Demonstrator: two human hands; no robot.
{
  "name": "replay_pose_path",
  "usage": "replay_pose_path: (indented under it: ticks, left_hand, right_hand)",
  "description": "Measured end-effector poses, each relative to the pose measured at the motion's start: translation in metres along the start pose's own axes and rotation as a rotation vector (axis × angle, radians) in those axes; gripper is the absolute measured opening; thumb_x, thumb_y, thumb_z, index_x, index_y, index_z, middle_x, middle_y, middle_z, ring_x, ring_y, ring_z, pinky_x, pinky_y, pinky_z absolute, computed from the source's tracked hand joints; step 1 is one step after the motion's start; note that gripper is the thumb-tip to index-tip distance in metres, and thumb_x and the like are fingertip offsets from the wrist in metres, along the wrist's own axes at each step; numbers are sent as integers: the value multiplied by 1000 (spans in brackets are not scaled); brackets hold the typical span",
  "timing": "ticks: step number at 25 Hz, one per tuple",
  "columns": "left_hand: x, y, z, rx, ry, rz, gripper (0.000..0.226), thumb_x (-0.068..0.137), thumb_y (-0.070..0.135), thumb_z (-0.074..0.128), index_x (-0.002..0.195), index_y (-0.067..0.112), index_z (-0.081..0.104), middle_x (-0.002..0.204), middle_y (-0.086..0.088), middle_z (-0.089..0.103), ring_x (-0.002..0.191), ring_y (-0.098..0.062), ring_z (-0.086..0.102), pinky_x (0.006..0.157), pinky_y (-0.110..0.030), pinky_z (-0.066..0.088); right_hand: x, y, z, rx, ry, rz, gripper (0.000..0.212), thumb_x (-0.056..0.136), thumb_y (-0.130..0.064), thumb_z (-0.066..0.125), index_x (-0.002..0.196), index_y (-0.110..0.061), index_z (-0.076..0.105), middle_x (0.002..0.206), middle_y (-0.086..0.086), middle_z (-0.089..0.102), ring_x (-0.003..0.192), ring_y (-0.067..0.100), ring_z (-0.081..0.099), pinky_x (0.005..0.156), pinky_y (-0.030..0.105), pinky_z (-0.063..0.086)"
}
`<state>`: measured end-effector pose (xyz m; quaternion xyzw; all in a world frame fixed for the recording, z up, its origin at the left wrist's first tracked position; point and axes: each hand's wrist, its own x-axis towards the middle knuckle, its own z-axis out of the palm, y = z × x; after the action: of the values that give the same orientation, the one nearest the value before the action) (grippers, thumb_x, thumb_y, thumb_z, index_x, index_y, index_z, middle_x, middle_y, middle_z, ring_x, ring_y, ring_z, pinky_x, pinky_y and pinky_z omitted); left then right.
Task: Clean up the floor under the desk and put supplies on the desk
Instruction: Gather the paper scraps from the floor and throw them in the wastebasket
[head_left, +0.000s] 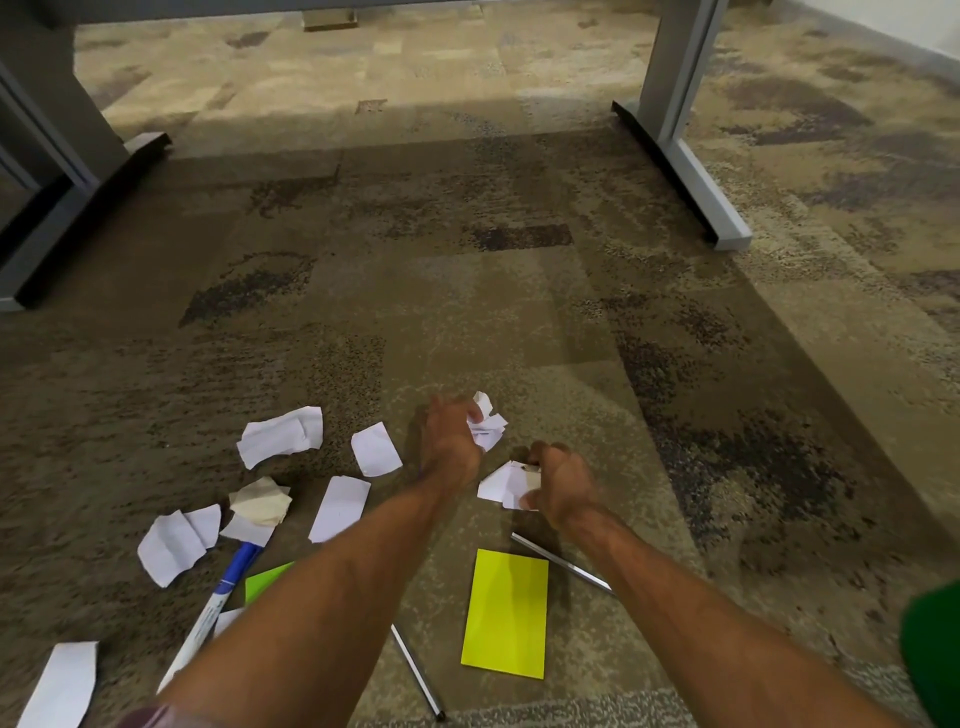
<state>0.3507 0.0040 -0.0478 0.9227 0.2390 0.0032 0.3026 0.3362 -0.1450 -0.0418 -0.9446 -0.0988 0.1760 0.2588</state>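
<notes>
Both hands are gripping paper: your left hand (451, 437) is squeezing a paper ball (487, 422), your right hand (558, 480) a scrap (503, 483). More paper scraps (280, 435) are lying left, nearer your left hand.

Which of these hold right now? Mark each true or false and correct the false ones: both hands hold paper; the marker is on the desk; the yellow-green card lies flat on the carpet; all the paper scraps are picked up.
1. Both hands hold paper. True: the left hand has crumpled white paper in its grip, and the right hand is closed on another white scrap.
2. The marker is on the desk. False: the blue-capped marker lies on the carpet, partly under the left forearm.
3. The yellow-green card lies flat on the carpet. True.
4. All the paper scraps are picked up. False: several loose white scraps are on the carpet to the left of the hands.
</notes>
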Motion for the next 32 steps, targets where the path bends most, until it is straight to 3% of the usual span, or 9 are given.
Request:
replay_pose_path:
  ticks: [3, 7, 10, 16, 20, 23, 25, 29, 32]
  left_hand:
    - [-2, 2, -1, -66, -15, -78, 43, 75, 42, 75, 106, 12, 70, 114, -7, 68, 104, -23, 64, 76, -23, 47]
    - [0, -5, 2, -179, -1, -158, 17, 86, 10, 64, 101, 5, 70, 119, -11, 66, 96, -22, 60, 70, -17, 45]
    - [-5, -5, -1, -253, 3, -165, 9, 84, 10, 68, 93, 10, 70, 122, -13, 65, 102, -24, 62, 70, -15, 45]
    - [1, -10, -27, -487, 76, 73, 34, 60, -9, 81, 91, 1, 70, 105, -17, 70, 89, -25, 65, 77, -24, 53]
    - [-5, -39, -56, -430, 116, 75, 37, 64, -13, 77, 97, -1, 69, 106, -6, 64, 94, -16, 59, 73, -10, 46]
    - [-10, -69, -73, -365, 62, 13, 40, 69, -2, 80, 108, 3, 67, 110, -4, 60, 101, -20, 59, 86, -27, 51]
    - [-12, -87, -81, -367, 45, 31, 38, 75, 0, 76, 111, 2, 64, 112, -9, 62, 105, -27, 61, 85, -23, 55]
    - [-19, -104, -90, -380, 86, 60, 28, 75, -4, 73, 102, 1, 66, 99, -3, 61, 90, -19, 60, 60, 2, 44]
    - [-23, -105, -93, -386, 59, 74, 41, 73, -6, 73, 110, 5, 62, 103, -1, 61, 94, -17, 58, 73, -7, 45]
  right_hand:
    - [-3, -2, 1, 9, 19, 5, 54, 71, -8, 76, 122, -14, 59, 123, 16, 59, 112, 31, 58, 92, 32, 47]
    - [-9, -1, 0, 68, 41, 22, 50, 72, -7, 75, 119, -11, 60, 123, 16, 59, 110, 31, 59, 89, 30, 47]
    - [-14, 1, -3, 122, 54, 68, 44, 73, -10, 75, 115, -9, 60, 119, 15, 62, 106, 29, 60, 82, 30, 47]
    - [2, -12, -16, 241, 84, 10, 36, 69, -17, 81, 99, -6, 64, 89, 5, 58, 81, 19, 54, 61, 22, 30]
    - [35, -39, -16, 187, 46, -120, 45, 64, -22, 85, 101, -4, 67, 104, 16, 62, 97, 28, 58, 72, 24, 34]
    - [58, -58, -8, -64, -145, -224, 52, 66, -17, 83, 113, -5, 64, 121, 11, 56, 119, 30, 49, 90, 28, 39]
    - [67, -64, 0, -185, -220, -232, 55, 66, -14, 82, 117, -8, 62, 134, 11, 51, 126, 30, 44, 103, 35, 38]
    - [72, -74, 8, -295, -199, -239, 53, 66, -13, 82, 115, -16, 62, 128, 9, 53, 121, 30, 48, 101, 44, 44]
    - [74, -76, 10, -315, -190, -245, 52, 67, -12, 81, 114, -14, 61, 127, 11, 53, 118, 29, 51, 99, 39, 46]
